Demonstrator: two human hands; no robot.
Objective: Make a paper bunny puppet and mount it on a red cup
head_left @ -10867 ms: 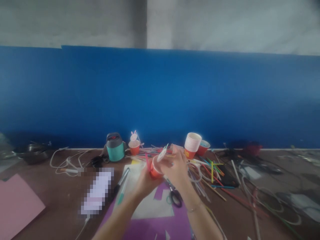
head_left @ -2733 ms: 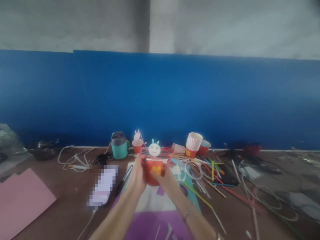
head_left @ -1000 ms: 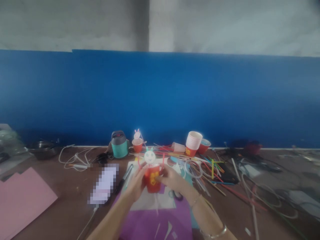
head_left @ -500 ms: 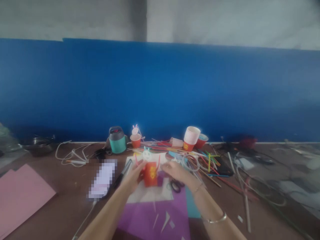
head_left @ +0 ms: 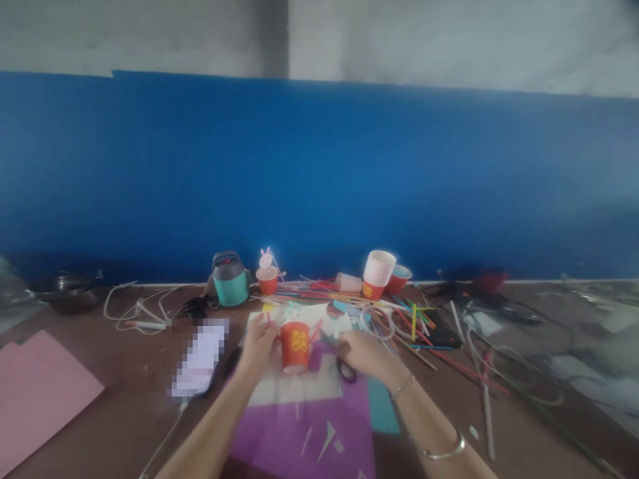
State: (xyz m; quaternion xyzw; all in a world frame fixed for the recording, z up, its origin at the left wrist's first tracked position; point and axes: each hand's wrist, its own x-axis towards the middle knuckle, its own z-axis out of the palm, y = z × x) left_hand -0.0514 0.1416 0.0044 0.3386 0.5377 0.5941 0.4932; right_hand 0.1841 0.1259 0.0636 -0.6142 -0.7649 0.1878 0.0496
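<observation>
A red paper cup [head_left: 295, 346] with yellow print is in my left hand [head_left: 259, 346], whose fingers grip its left side. From either side of the cup sticks a short pink-red strip, and a pale animal-shaped cut-out [head_left: 293, 311] shows blurred behind its top. To the right, my right hand [head_left: 364, 356] is closed with curled fingers, just over a pair of black-handled scissors [head_left: 346, 371]. Whether those fingers touch the scissors or pinch something small is hidden. Under the cup lie a white sheet [head_left: 269, 392] and a purple sheet [head_left: 279, 432] with paper scraps.
A phone [head_left: 200, 359] with a cable lies left, beyond it pink paper [head_left: 44, 399]. Along the back stand a teal container [head_left: 231, 286], a cup with a bunny figure [head_left: 267, 283] and stacked paper cups [head_left: 379, 269]. Coloured sticks and white tubing [head_left: 382, 322] clutter the right.
The cup has tipped, so its pale base now faces me more. My right hand has drawn away from the cup to the right, toward the scissors. The view has shifted slightly.
</observation>
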